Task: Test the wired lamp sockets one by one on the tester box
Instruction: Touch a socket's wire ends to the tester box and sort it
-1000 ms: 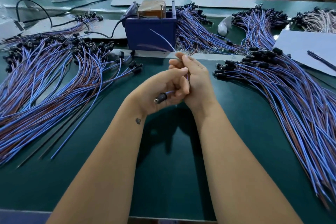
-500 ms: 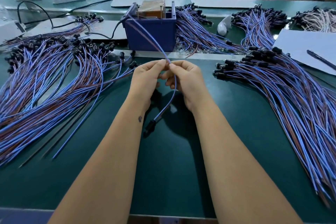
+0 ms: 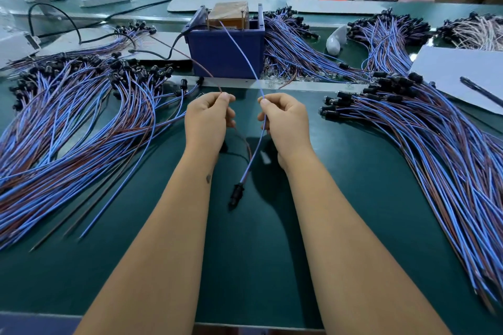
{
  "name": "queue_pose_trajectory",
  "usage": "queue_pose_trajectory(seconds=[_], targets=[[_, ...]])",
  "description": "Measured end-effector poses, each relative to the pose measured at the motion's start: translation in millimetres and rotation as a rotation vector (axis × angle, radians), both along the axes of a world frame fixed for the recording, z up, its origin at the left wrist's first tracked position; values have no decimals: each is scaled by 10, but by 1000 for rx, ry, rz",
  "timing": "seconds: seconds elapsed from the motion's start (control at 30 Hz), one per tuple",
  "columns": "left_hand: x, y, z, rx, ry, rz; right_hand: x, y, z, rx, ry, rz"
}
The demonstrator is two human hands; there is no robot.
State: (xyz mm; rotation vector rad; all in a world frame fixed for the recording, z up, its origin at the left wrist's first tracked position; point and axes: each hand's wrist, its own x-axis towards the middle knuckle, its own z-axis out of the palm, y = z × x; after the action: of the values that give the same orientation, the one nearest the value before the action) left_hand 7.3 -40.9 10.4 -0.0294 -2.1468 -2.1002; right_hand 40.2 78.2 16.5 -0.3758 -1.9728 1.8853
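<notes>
Head view: the dark-blue rectangular tester box [image 3: 227, 53] stands beyond both hands. The left hand [image 3: 208, 124] pinches the thin brown wire [image 3: 202, 68]; the right hand [image 3: 285, 124] pinches the thin blue wire [image 3: 242, 53]. The small black lamp socket [image 3: 236, 193] dangles between the forearms. Risk: springy leads may miss the contacts, causing a false reading.

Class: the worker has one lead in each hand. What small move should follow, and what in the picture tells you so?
Probably raise both free ends onto the tester box. The left hand pinches the brown lead, the right hand the blue lead; they are spread apart, pointing at the box, with the socket dangling below.
</notes>
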Motion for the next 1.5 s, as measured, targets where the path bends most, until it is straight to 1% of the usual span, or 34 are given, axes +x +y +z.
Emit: queue_pose_trajectory(seconds=[0.13, 0.33, 0.57, 0.97, 1.5], targets=[[4, -25, -24, -48, -10, 36, -12, 15, -19, -20, 21, -51], [15, -21, -5, -39, 9, 45, -20, 35, -17, -73, 41, -83], [41, -10, 56, 47, 82, 86, -36, 43, -29, -83, 24, -81], [63, 27, 90, 92, 212, 154, -35, 54, -30, -68, -11, -95], [-31, -33, 11, 7, 156, 227, -39, 58, -23, -106, -35, -119]])
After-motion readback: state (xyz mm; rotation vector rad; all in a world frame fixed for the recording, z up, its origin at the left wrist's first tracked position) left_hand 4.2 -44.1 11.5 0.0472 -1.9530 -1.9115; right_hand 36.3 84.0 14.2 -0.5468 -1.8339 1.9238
